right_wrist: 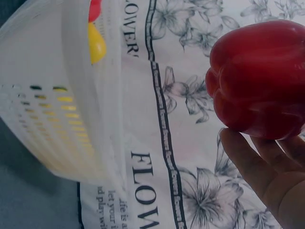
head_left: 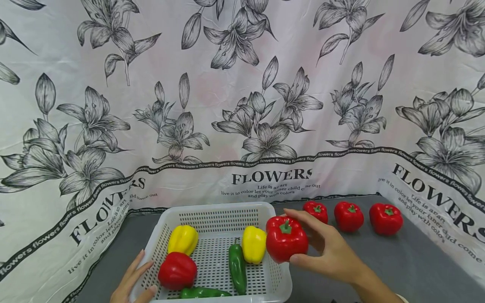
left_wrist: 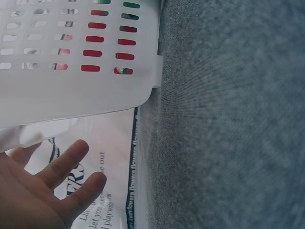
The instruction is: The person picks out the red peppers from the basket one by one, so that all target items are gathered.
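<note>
My right hand grips a red bell pepper between thumb and fingers, stem up, at the right rim of a white perforated basket. In the right wrist view the same bell pepper shows its lobed side, with the fingertips against it. My left hand is at the basket's left rim, fingers loosely extended; the left wrist view shows them spread beside the basket wall. Inside the basket lie a red bell pepper, two yellow ones, one left and one right, and two green peppers.
Three more red bell peppers stand in a row behind and right of my right hand: one partly behind the fingers, one in the middle and one at the right. A flowered curtain hangs behind the grey table.
</note>
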The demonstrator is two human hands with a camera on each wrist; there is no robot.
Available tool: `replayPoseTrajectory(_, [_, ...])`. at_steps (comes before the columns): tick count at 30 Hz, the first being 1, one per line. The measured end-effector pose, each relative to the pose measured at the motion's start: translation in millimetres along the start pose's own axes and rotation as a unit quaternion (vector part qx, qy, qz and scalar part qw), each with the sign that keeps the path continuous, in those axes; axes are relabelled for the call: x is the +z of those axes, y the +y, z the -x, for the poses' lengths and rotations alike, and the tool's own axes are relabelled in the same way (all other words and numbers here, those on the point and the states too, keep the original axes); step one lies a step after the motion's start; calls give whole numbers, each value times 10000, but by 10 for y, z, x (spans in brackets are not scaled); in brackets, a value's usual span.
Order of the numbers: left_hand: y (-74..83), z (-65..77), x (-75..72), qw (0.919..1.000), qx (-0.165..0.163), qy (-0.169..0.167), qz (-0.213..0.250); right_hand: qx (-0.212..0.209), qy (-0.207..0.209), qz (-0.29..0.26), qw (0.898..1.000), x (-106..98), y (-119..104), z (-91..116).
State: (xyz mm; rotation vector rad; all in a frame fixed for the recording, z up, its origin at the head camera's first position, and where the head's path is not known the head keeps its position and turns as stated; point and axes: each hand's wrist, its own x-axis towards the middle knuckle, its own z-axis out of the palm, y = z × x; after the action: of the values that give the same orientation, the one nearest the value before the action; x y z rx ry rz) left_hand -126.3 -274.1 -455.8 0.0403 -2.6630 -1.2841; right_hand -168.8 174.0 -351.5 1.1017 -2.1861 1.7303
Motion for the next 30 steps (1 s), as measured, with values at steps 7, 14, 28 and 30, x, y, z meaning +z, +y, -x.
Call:
replayPoseTrajectory(7, [28, 14, -4, 10000, -55, -16, 15, 149, 203, 0, 9997, -131, 60, 150])
replayPoseTrajectory(14, [23, 20, -7, 10000, -22, 45, -23, 387, 472, 80, 9981, -229, 161, 293])
replayPoseTrajectory(28, [6, 29, 1, 9998, 64, 98, -146, 861, 736, 118, 9935, -459, 384, 504])
replayPoseTrajectory(30, [7, 34, 6, 9996, 110, 137, -241, 870, 788, 181, 9929, -491, 424, 533])
